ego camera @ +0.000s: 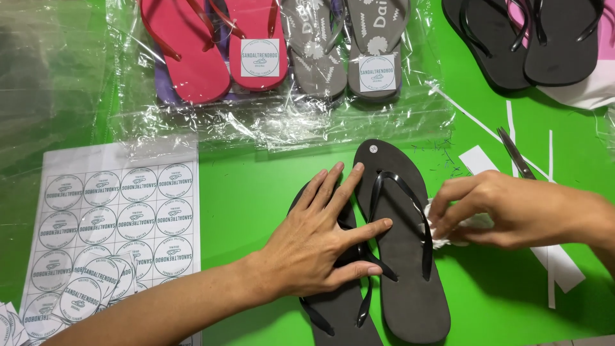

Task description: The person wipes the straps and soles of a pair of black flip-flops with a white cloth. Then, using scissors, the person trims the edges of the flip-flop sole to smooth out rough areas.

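Left hand (314, 240) lies flat w/ fingers spread wide, pressing down on a pair of black flip-flops (403, 256) in the middle of the green table (256, 192). It grips nothing, just pins them. Right hand (506, 208) has its fingers pinched shut round a crumpled white cloth (442, 232), which touches the outer strap and edge of the right-side flip-flop.

Looks like a wipe-down of the strap, imo. To do it well: keep the left palm weight steady so the pair doesn't skid, rub along the strap rather than across, and bunch the cloth tight so no loose end snags under the strap.

Scissors (516, 154) and paper strips (557, 263) lie just behind the right hand. Sticker sheet (115, 218) sits at left, bagged pink and grey flip-flops (275, 51) up top.
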